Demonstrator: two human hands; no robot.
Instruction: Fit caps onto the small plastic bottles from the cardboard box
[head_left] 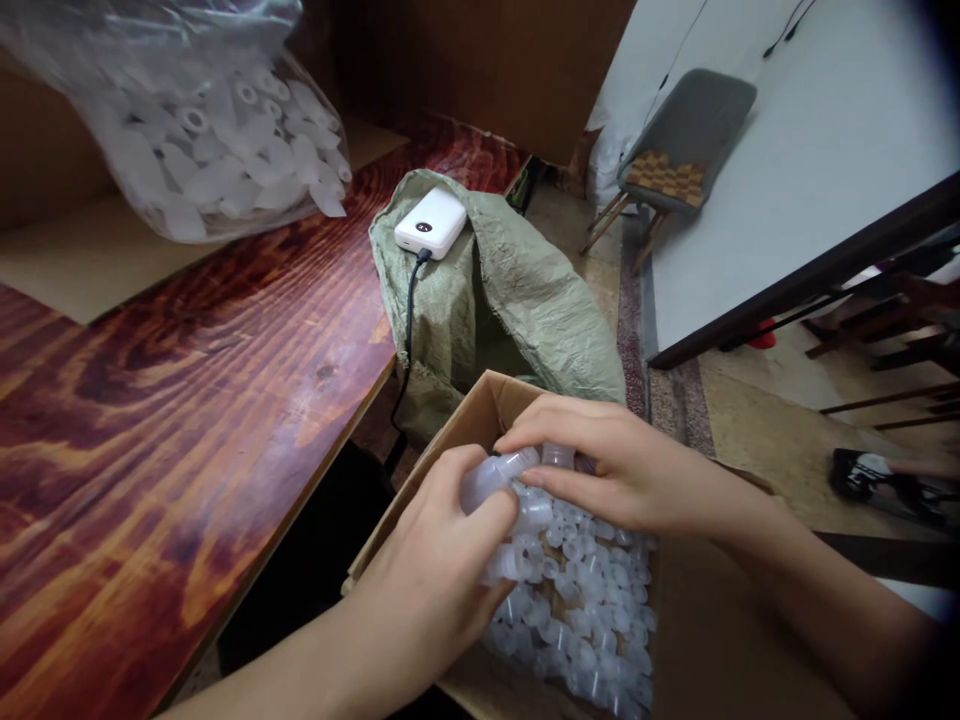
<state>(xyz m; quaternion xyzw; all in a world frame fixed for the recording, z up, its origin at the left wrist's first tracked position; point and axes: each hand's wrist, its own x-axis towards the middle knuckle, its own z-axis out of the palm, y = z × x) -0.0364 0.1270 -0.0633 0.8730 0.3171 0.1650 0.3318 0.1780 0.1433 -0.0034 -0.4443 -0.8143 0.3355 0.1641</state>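
Over an open cardboard box (431, 455), my left hand (431, 570) is closed around several small translucent plastic bottles (486, 482), their threaded necks pointing right. My right hand (622, 460) comes in from the right, its fingers and thumb curled near the neck of the topmost bottle. Another bottle neck (557, 456) shows between that thumb and the fingers, its body mostly hidden by the hand. Beneath both hands, the box holds a layer of many small translucent plastic plugs (592, 610).
To the left is a glossy wood-grain table (300, 380) bearing a clear bag (217, 150) of white plastic pieces. A white power bank (431, 222) with a black cable rests on a green woven sack (547, 290) behind the box. Farther back stands a grey chair (701, 110); a person's shoe (862, 475) appears right.
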